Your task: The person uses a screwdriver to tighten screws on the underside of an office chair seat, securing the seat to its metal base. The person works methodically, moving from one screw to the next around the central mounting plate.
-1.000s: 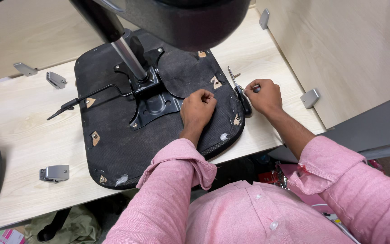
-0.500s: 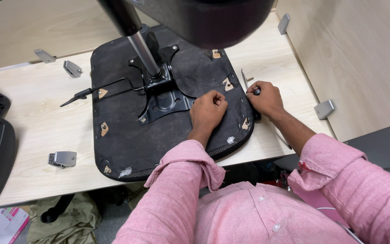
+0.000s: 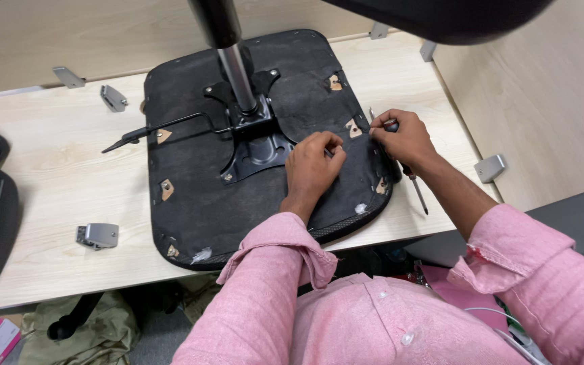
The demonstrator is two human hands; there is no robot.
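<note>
While the upturned black chair seat (image 3: pixel 204 203) lies flat on the pale wooden table (image 3: pixel 55 182), its underside facing up, both of the person's hands work at its right edge. The left hand (image 3: pixel 312 165) rests knuckles up on the seat fabric, its grip curled loosely with the fingertips pressed down near a small tan corner tab (image 3: pixel 354 127); whether anything is pinched beneath those fingers I cannot tell. Just beside it, to its right, the right hand (image 3: pixel 403 135) has its grip closed around the handle of a screwdriver (image 3: pixel 415 186), whose thin metal shaft runs out below the hand over the table edge, past the seat's rim. The two hands sit close together, nearly touching, with the tan tab between them.

Further left of the left hand, the black metal mounting plate (image 3: pixel 255 145) is fixed at the seat's middle, and the shiny gas-lift column (image 3: pixel 238 71) rises from it toward the camera. A thin black lever (image 3: pixel 150 132) sticks out from the plate to the far side, over the table. Well apart from either grip, a grey metal bracket (image 3: pixel 97 235) lies on the table near its front edge, another (image 3: pixel 113 98) lies near the back, and a third bracket (image 3: pixel 491 167) sits just beyond the right wrist. Both pink shirt sleeves (image 3: pixel 265 270) are rolled back at the cuffs.
</note>
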